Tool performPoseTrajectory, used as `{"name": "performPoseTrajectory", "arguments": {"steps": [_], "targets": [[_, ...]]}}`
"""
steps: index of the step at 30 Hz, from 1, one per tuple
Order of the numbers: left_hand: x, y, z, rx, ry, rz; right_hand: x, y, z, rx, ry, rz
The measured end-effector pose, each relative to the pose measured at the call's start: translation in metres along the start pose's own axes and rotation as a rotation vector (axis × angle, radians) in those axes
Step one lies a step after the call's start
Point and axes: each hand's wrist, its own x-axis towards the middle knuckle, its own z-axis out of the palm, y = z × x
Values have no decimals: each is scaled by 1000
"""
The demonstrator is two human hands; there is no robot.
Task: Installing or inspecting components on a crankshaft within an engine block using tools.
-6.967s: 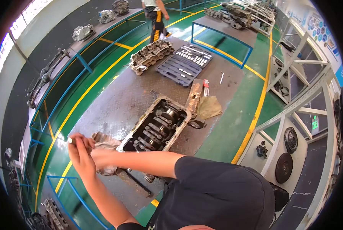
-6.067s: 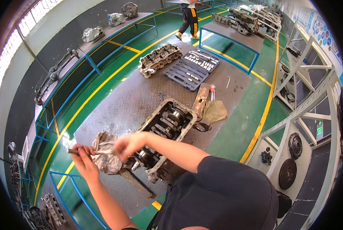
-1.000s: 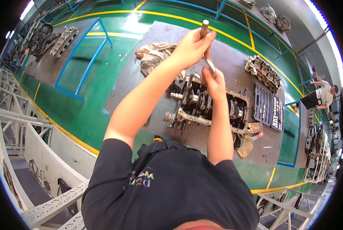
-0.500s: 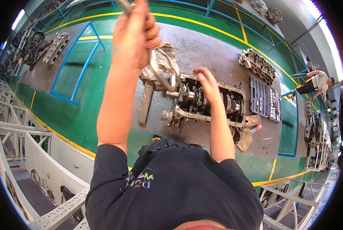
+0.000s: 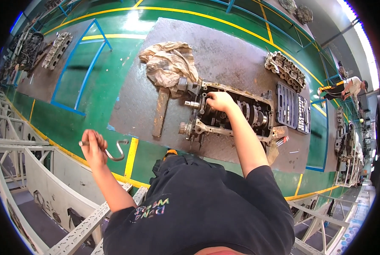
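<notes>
My left hand (image 5: 94, 148) is out to my left over the green floor, closed around a bent metal crank wrench (image 5: 113, 151). My right hand (image 5: 217, 101) rests on the front end of an open engine block (image 5: 258, 114), fingers curled on the parts near the crankshaft nose. Whether it grips a part I cannot tell. The block lies on a grey checkered steel plate (image 5: 224, 51). A crumpled dirty rag (image 5: 168, 63) lies just beyond the block's front end.
A rusty flat bar (image 5: 160, 112) lies beside the block. A cylinder head (image 5: 285, 70) and a dark socket tray (image 5: 292, 111) sit past it. Another person (image 5: 347, 87) bends over at the far right. Metal racking (image 5: 71, 229) stands at my left.
My left hand, raised high with the wrench half a second ago, has swung down and out to my left, away from the engine. My right hand stays on the block's front end.
</notes>
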Motion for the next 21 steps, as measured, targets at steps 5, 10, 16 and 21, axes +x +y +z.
{"name": "performPoseTrajectory", "arguments": {"steps": [5,10,16,21], "targets": [[-12,-63,-58,256,258,-203,-26,16,-22,319,359,-6],[-26,-140,-118,538,245,-424,-86,16,-29,520,529,68],[-69,-210,-133,787,-35,-695,-137,17,18,510,711,52],[-101,-250,-160,874,-280,-846,-166,17,31,515,616,156]]}}
